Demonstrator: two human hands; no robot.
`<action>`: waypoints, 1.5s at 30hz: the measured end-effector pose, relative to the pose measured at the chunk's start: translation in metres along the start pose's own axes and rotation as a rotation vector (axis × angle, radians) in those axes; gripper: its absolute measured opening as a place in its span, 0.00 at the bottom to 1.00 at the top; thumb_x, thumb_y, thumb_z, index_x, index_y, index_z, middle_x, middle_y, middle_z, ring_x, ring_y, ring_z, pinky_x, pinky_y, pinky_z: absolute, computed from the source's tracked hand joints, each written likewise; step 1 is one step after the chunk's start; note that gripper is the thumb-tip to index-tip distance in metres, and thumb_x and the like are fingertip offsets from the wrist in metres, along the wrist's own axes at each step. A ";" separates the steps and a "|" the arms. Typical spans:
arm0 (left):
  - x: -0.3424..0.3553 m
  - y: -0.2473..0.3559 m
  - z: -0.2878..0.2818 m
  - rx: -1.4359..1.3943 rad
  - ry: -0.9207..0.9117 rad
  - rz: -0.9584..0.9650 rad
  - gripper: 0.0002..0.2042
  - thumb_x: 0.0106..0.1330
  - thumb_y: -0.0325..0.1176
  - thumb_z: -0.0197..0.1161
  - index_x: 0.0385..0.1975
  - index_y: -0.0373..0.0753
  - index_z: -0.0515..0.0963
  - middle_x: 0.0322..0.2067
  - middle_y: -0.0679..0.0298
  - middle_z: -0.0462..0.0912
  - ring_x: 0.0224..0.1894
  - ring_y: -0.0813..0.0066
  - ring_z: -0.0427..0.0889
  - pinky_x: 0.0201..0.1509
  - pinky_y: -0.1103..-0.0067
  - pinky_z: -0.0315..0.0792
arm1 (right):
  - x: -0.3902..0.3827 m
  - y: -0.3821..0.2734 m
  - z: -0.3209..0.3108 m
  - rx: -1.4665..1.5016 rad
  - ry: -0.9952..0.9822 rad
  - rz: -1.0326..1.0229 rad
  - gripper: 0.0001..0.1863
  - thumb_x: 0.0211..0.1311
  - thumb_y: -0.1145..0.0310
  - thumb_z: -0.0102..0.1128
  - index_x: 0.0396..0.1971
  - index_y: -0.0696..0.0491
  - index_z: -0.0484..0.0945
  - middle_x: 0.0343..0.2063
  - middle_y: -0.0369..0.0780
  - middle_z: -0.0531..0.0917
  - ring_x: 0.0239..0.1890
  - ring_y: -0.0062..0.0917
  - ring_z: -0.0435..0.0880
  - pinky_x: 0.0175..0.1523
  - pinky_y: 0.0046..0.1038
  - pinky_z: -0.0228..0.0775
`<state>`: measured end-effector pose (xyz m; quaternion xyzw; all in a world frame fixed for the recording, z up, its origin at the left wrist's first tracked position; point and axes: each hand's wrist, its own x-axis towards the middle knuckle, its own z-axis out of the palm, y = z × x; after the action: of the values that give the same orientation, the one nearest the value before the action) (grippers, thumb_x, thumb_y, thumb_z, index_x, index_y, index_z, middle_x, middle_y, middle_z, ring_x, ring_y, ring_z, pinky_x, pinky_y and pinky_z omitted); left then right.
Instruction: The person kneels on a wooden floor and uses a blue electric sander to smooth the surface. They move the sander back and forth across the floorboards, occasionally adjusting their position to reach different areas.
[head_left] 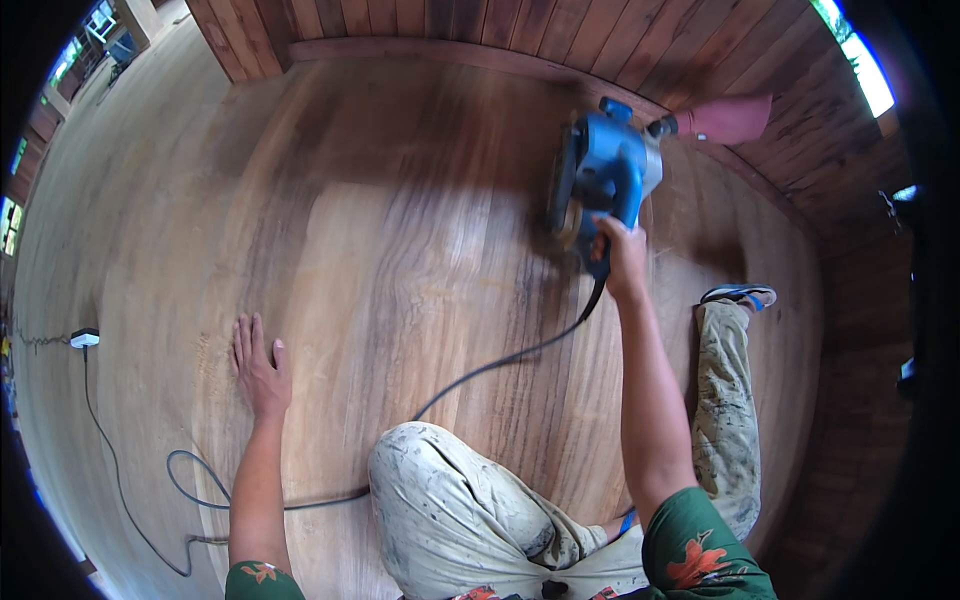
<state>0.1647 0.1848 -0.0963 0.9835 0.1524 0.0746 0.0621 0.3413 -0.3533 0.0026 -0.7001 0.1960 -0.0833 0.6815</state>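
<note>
Blue boxy sander on smooth, pale-streaked wooden floor

Your left hand lies flat, palm down, fingers straight and close together, pointing away from you, with the thumb spread to the side. Its forearm runs almost straight up from the lower edge. Your right arm reaches well forward, elbow nearly straight, bare below a short green sleeve. Your right hand is curled shut in a grip, knuckles up.
</note>
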 end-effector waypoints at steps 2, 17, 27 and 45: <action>0.000 0.000 0.000 0.000 -0.002 -0.004 0.30 0.76 0.42 0.52 0.77 0.45 0.60 0.78 0.58 0.57 0.80 0.61 0.53 0.82 0.59 0.45 | 0.035 -0.007 0.007 0.043 -0.016 0.015 0.09 0.59 0.69 0.67 0.23 0.55 0.78 0.15 0.34 0.74 0.14 0.20 0.72 0.22 0.26 0.63; -0.001 -0.001 0.002 -0.002 0.022 0.014 0.29 0.76 0.41 0.52 0.77 0.45 0.61 0.78 0.58 0.58 0.80 0.61 0.53 0.82 0.59 0.46 | -0.038 0.016 -0.006 -0.032 -0.004 0.003 0.09 0.59 0.69 0.68 0.27 0.52 0.73 0.15 0.34 0.73 0.14 0.20 0.72 0.22 0.26 0.64; -0.003 0.000 0.000 -0.004 -0.003 -0.010 0.30 0.76 0.42 0.52 0.77 0.46 0.60 0.78 0.58 0.57 0.81 0.62 0.52 0.82 0.60 0.45 | -0.231 0.030 -0.051 -0.034 0.001 0.142 0.14 0.58 0.66 0.72 0.21 0.52 0.74 0.14 0.32 0.73 0.13 0.17 0.70 0.21 0.24 0.61; -0.004 -0.002 0.001 0.004 0.009 -0.001 0.29 0.76 0.42 0.52 0.76 0.46 0.61 0.78 0.60 0.58 0.80 0.63 0.53 0.82 0.59 0.46 | -0.059 0.012 -0.003 0.003 -0.026 0.025 0.13 0.57 0.67 0.71 0.21 0.50 0.74 0.13 0.33 0.73 0.14 0.19 0.70 0.21 0.25 0.62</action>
<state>0.1604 0.1850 -0.0977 0.9832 0.1534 0.0785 0.0594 0.2842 -0.3331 0.0001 -0.6978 0.1958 -0.0661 0.6859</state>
